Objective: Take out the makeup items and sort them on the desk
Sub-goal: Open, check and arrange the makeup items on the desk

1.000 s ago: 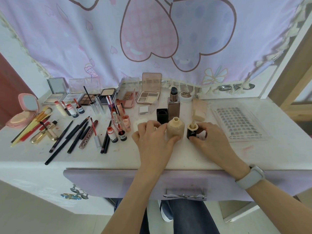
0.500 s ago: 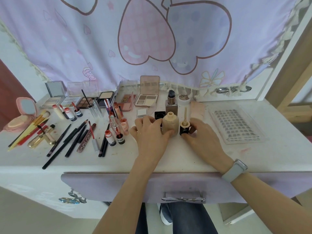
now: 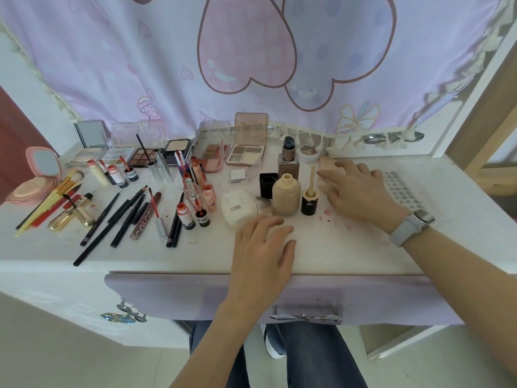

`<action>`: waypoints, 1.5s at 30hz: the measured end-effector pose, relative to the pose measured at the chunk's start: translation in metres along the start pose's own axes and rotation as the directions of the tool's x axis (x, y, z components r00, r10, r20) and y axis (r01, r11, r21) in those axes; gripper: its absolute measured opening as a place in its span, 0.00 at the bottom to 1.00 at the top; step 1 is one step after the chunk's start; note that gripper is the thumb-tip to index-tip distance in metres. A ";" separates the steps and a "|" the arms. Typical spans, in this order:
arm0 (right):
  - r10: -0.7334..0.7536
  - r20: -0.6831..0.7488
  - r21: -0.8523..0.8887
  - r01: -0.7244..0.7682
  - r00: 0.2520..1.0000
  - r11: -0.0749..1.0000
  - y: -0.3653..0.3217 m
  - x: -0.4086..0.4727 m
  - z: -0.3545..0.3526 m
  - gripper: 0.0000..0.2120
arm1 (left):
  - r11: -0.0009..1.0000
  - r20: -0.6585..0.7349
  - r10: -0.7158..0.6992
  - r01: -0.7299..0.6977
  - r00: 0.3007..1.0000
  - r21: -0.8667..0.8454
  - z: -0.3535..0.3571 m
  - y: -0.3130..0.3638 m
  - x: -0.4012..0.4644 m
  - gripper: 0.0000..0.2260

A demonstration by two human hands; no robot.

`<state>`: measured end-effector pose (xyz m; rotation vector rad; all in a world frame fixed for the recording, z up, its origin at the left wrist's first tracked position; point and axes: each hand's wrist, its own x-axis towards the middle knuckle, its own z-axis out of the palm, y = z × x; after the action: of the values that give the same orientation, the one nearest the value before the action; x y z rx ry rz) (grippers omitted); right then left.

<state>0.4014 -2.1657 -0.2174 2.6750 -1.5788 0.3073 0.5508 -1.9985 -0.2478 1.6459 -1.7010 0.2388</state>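
Nearest you, your left hand (image 3: 263, 247) lay flat on the white desk (image 3: 335, 256) near its front edge, fingers straight and relaxed, holding nothing. Just beyond its fingertips sat a white compact case (image 3: 237, 207), lying flat and touching a small faceted cap (image 3: 264, 205). Beside these stood the beige foundation bottle (image 3: 286, 196), upright with its neck uncovered; it looked like glass, so you would likely have found it heavy for its bulk, smooth and breakable, best taken round the broad body rather than the narrow neck, and kept upright so nothing spilled. Just to its right stood the black cap (image 3: 309, 203) with its applicator wand pointing up; it seemed light and easy to tip, and safest held by the dark base. Farther right, your right hand (image 3: 361, 191), a watch on its wrist, reached with spread fingers onto a pale pink sponge (image 3: 328, 166); whether it gripped or only touched could not be told. The sponge would probably squash under any pinch. Behind the beige bottle stood a brown pump bottle (image 3: 288, 161) and a small round jar (image 3: 308, 153). Along the far edge lay a row of open palettes (image 3: 246, 154), with pencils (image 3: 112, 219) laid well to the left.
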 end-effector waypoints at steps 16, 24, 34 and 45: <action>0.053 -0.486 0.088 -0.011 0.872 0.996 0.007 -0.007 -0.018 0.12 | 0.997 0.172 -0.056 0.065 0.983 -0.048 -0.003 -0.002 -0.002 0.09; 0.655 -0.402 0.887 0.095 0.640 0.452 0.010 -0.054 -0.027 0.08 | 0.977 0.158 -0.125 0.150 0.979 -0.154 -0.001 -0.003 -0.003 0.13; 0.459 -0.038 0.983 -0.050 0.888 0.178 -0.049 -0.102 -0.019 0.12 | 0.945 0.018 0.212 -0.200 0.977 -0.258 -0.011 0.020 -0.002 0.27; -0.070 -0.066 0.975 0.079 0.995 0.207 -0.053 -0.099 -0.030 0.03 | 0.654 0.188 -0.390 0.415 0.901 -0.633 -0.032 0.010 -0.007 0.09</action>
<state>0.3959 -2.0510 -0.2009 3.4673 -1.4440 1.9763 0.5527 -1.9720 -0.2264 1.4097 -1.1731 -0.5695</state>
